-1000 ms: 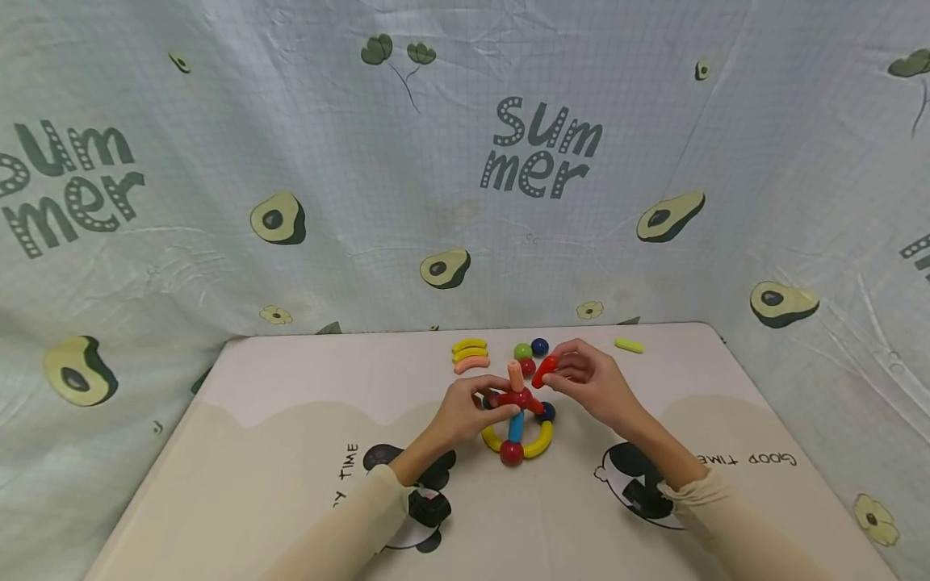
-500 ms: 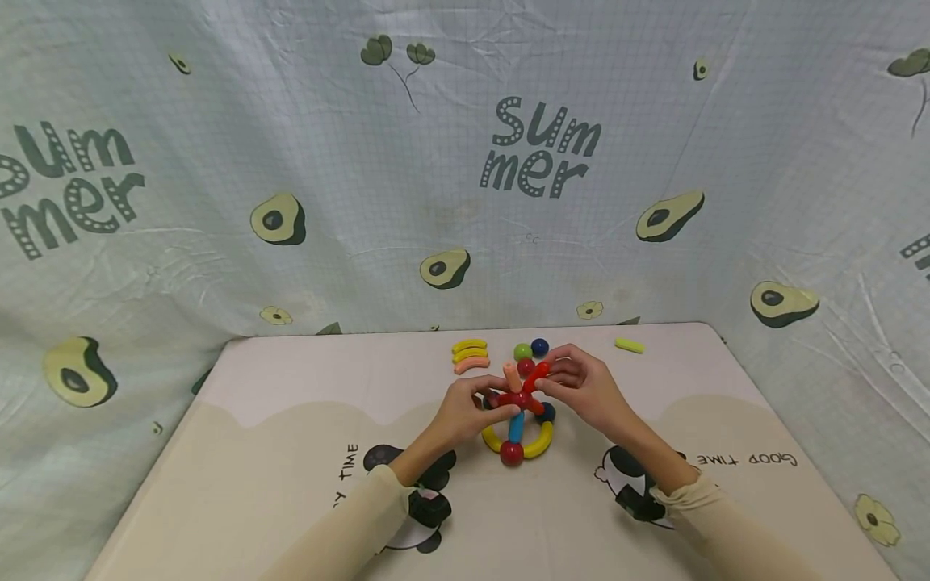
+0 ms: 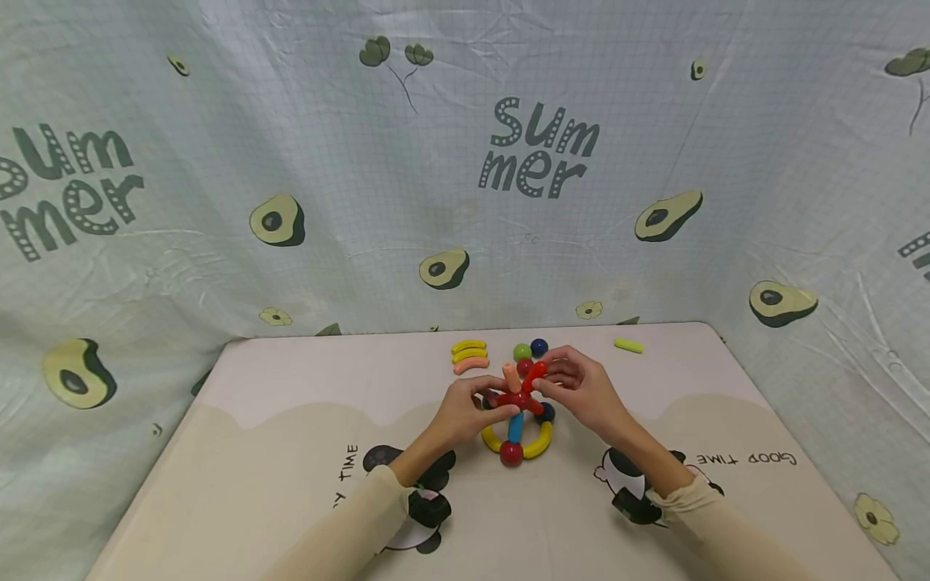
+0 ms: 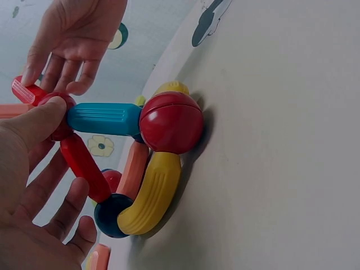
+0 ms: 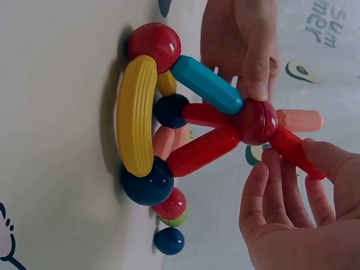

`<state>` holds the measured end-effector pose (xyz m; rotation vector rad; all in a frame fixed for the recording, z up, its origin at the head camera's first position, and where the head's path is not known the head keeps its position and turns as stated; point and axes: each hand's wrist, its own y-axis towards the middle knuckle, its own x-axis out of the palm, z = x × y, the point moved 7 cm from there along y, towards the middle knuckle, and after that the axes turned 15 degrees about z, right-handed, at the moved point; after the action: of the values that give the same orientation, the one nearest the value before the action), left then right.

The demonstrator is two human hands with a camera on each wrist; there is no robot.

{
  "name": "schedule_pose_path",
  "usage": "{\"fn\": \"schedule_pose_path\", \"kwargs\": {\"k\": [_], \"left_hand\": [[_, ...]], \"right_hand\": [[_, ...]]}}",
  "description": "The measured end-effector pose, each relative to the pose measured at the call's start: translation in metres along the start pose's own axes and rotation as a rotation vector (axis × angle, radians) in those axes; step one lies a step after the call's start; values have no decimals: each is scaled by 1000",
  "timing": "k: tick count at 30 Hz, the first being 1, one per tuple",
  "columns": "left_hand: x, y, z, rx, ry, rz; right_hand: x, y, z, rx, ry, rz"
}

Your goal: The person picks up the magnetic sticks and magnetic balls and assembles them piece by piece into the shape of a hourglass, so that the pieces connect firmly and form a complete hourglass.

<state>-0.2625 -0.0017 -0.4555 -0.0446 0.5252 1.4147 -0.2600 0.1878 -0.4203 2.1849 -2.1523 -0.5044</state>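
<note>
A magnetic ball-and-stick frame stands on the table. Its base has curved yellow sticks point(image 5: 136, 115), a red ball point(image 5: 154, 46) and dark blue balls point(image 5: 147, 183). One blue stick point(image 5: 208, 84) and two red sticks rise from it to a top red ball point(image 5: 256, 121), out of which a salmon stick point(image 5: 304, 120) points upward. My left hand point(image 3: 467, 411) holds that top ball, thumb on its near side. Between thumb and fingers my right hand point(image 3: 583, 387) pinches a short red stick point(image 5: 289, 147), its inner end against the top ball.
Behind the frame lie a green ball point(image 3: 522, 352), a blue ball point(image 3: 539, 347) and a red ball point(image 3: 525, 367). Yellow curved sticks point(image 3: 470, 353) and a salmon curved stick point(image 3: 471, 365) lie to their left. A lime stick point(image 3: 629, 345) rests at the back right.
My right hand has moved left and brought the red stick from beside the frame onto the top ball. The salmon stick leans slightly further left. My left hand has stayed put.
</note>
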Motion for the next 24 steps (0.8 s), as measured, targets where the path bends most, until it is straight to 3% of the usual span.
{"fn": "schedule_pose_path", "kwargs": {"k": [24], "left_hand": [[7,-2,5,32,-13,27]], "right_hand": [[1,-10,9,-16,-166,-24]]}}
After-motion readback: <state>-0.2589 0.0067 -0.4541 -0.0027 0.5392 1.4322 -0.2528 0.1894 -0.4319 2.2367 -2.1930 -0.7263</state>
